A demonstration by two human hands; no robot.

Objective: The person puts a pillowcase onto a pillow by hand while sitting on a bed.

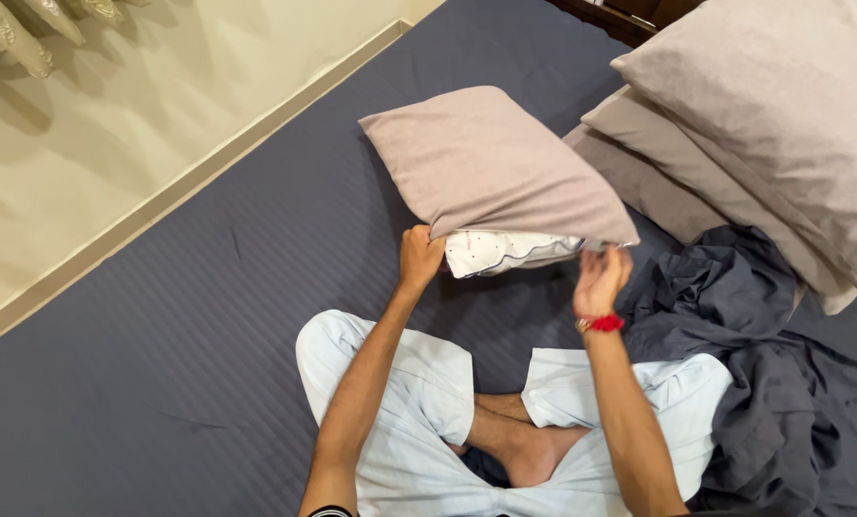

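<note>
Head view | left hand (420, 257), right hand (601, 278) clench pillowcase (496, 163) mouth | pillow (505, 253) between

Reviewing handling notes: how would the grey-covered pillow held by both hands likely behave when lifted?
The pillow is probably light: both hands, left and right, hold it aloft by one edge. Likely soft, not stiff; its body sags. The cover may slide, as the white inner pokes out.
</note>
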